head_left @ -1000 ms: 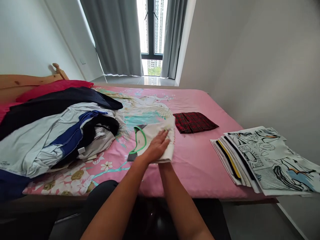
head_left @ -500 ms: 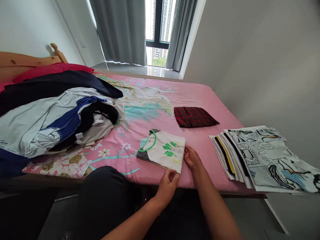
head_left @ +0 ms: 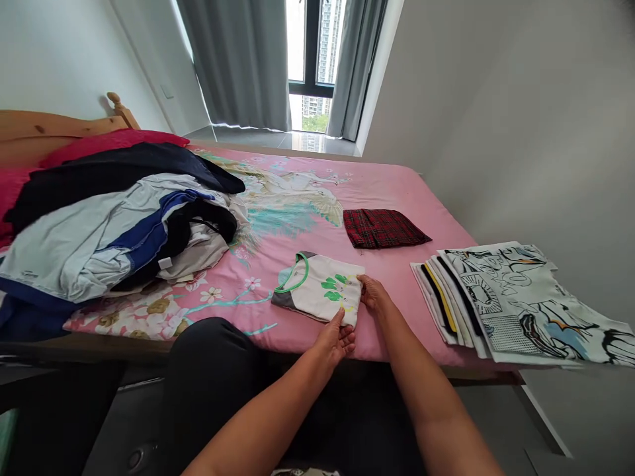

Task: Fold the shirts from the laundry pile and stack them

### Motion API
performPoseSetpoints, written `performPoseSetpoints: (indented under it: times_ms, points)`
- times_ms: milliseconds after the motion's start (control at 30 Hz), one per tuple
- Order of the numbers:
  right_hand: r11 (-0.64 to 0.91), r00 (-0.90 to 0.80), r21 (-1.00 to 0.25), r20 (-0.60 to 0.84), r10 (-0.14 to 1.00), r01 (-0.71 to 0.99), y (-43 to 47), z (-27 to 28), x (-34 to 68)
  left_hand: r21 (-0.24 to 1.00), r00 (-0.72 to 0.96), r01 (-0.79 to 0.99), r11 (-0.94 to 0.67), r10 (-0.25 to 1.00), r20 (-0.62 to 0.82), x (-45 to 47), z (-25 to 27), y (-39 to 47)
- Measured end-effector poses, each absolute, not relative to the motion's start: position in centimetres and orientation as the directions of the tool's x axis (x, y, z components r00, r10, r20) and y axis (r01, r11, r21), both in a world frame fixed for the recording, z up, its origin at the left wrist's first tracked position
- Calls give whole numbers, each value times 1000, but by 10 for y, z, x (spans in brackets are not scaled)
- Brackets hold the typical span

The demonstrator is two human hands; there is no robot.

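A folded white T-shirt with a green neckline, grey shoulders and a green print lies near the bed's front edge, its neck pointing left. My left hand is at its near right corner, thumb on top of the cloth and fingers curled below the edge. At the far right corner my right hand pinches the folded edge between thumb and fingers. Beyond the shirt lies a folded red plaid garment, touched by neither hand.
A loose heap of clothes covers the left of the bed, before a red pillow. On the right, a stack of folded clothes reaches past the front edge of the pink bedsheet. My knee is by the bed.
My left thumb has moved up onto the shirt and its fingers have spread below the edge. My right hand has shifted slightly along the right edge, away from me. The view has tilted slightly.
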State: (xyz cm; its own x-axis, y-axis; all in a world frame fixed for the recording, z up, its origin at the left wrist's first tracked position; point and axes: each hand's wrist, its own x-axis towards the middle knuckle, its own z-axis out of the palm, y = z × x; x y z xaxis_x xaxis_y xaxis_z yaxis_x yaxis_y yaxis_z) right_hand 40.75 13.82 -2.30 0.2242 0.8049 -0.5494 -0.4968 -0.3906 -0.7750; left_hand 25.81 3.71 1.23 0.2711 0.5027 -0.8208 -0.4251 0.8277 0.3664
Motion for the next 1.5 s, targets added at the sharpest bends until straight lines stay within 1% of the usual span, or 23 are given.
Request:
performPoseSetpoints:
  times_ms: [67, 133, 200, 267, 333, 400, 467, 533, 667, 733, 833, 933, 1000, 1067, 1133, 1200, 1233, 1267, 1300, 1333, 1400, 1467, 1500]
  points:
    - [-396, 219, -775, -550, 806, -492, 136, -21, 407, 478, 176, -434, 764, 592, -787, 261, 17, 38]
    - [-409, 196, -769, -555, 808, -491, 130, -16, 407, 557, 110, -458, 693, 666, -738, 259, 22, 37]
    - [-431, 158, -757, -564, 811, -492, 116, -11, 405, 582, 92, -511, 633, 713, -695, 252, 25, 32]
    - [-450, 115, -737, -574, 811, -504, 93, -7, 403, 565, 127, -557, 609, 734, -667, 236, 24, 22]
    - [-465, 75, -706, -588, 806, -534, 64, -6, 400, 528, 208, -548, 649, 717, -665, 213, 20, 7]
    - [-494, 34, -665, -614, 788, -560, 34, -7, 397, 516, 292, -472, 715, 679, -673, 187, 16, -10]
    - [-527, -2, -629, -641, 768, -572, 6, -9, 393, 531, 351, -393, 751, 656, -668, 162, 13, -27]
    - [-547, -43, -602, -649, 759, -582, -15, -8, 386, 550, 424, -346, 760, 650, -631, 141, 14, -41]
    - [-581, -193, -565, -599, 777, -586, -50, 0, 373, 553, 585, -324, 767, 622, -521, 111, 24, -58]
    - [-590, -242, -558, -575, 782, -584, -65, 10, 366, 537, 629, -328, 777, 604, -490, 101, 32, -65]
    - [-574, -270, -538, -541, 796, -617, -79, 27, 358, 508, 672, -347, 788, 587, -452, 89, 42, -72]
    - [-561, -289, -502, -519, 804, -658, -67, 51, 353, 519, 686, -346, 781, 588, -428, 85, 54, -57]
    - [-530, -251, -514, -515, 820, -675, -41, 74, 353, 592, 685, -325, 737, 615, -390, 87, 71, -29]
    - [-445, -163, -576, -475, 865, -686, -7, 102, 355, 705, 669, -304, 640, 671, -321, 92, 99, 10]
    - [-292, -72, -647, -344, 936, -704, 29, 130, 359, 811, 628, -294, 506, 742, -236, 98, 131, 52]
    - [-159, -54, -676, -173, 983, -720, 59, 148, 364, 873, 600, -273, 404, 781, -174, 104, 154, 88]
    - [-119, -60, -681, -110, 992, -722, 70, 150, 366, 890, 579, -269, 369, 800, -157, 107, 158, 102]
    - [-98, -63, -689, -76, 995, -718, 78, 146, 369, 899, 557, -264, 349, 816, -154, 109, 157, 113]
    - [-93, -62, -702, -70, 996, -706, 84, 137, 372, 903, 536, -255, 344, 828, -164, 111, 149, 120]
    - [-110, -57, -723, -97, 994, -682, 87, 122, 375, 904, 516, -234, 357, 834, -196, 112, 136, 125]
    - [-191, -36, -773, -212, 977, -605, 86, 80, 380, 890, 464, -145, 432, 824, -324, 114, 97, 125]
    - [-339, 6, -808, -390, 921, -482, 79, 35, 385, 841, 354, -40, 539, 795, -493, 115, 56, 118]
    - [-386, 46, -813, -448, 893, -435, 75, 17, 387, 827, 317, -20, 562, 788, -527, 115, 39, 113]
